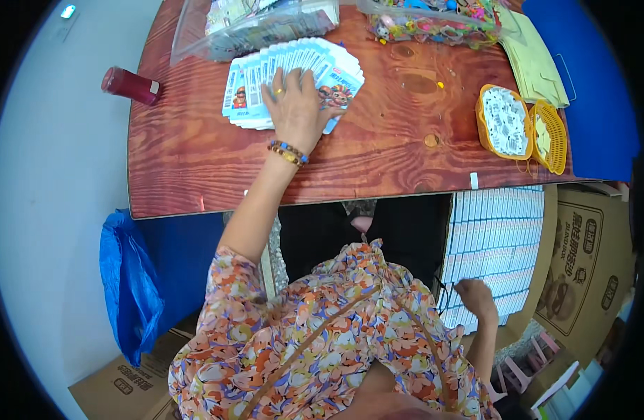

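Observation:
On the table, my left hand (294, 105) lies palm down with its fingers spread over a fanned stack of flat light-blue and white printed packets (250, 87). Cartoon figures and barcodes show on them. The hand presses on the stack without gripping it, and its palm hides the middle packets. Down at the right, beside my body, hangs my right hand (477, 299) with its fingers curled in. It is over an open carton filled with rows of small white and blue boxes (493, 238). What its fingers hold, if anything, is hidden.
At the table's back stand a clear bin of packets (273, 31) and one of colourful trinkets (434, 29). Two yellow baskets (505, 150) with small slips sit right, near yellow sheets (535, 63). A red jar (130, 85) lies left. A blue bag (129, 280) hangs below.

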Action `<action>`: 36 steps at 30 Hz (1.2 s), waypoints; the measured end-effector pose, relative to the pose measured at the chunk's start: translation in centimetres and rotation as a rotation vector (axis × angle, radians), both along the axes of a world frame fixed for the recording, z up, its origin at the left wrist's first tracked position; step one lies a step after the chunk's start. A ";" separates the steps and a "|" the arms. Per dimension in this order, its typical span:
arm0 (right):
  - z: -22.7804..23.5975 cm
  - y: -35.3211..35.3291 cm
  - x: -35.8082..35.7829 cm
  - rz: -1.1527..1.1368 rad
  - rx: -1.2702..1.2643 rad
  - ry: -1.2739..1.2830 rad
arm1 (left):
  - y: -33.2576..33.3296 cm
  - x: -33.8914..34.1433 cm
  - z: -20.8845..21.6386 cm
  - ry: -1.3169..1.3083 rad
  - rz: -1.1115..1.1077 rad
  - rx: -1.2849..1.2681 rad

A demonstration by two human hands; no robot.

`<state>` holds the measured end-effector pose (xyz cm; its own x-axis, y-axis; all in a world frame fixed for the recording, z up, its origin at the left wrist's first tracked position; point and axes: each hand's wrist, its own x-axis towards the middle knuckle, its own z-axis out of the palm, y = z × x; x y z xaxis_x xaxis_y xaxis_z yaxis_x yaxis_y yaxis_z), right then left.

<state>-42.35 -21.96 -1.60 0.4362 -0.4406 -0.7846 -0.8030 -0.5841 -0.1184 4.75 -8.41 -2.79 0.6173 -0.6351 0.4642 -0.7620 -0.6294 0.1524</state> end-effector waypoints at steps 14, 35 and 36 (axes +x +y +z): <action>3.8 -5.5 33.6 0.140 -0.048 -1.512 | 1.8 1.8 0.0 0.165 -0.151 -0.459; 4.3 -5.6 39.1 0.040 0.637 -1.158 | 2.8 -1.3 4.3 0.726 -0.104 -0.615; 4.0 -5.6 38.6 0.034 0.627 -1.142 | 2.7 -2.5 4.7 0.360 -0.128 -0.389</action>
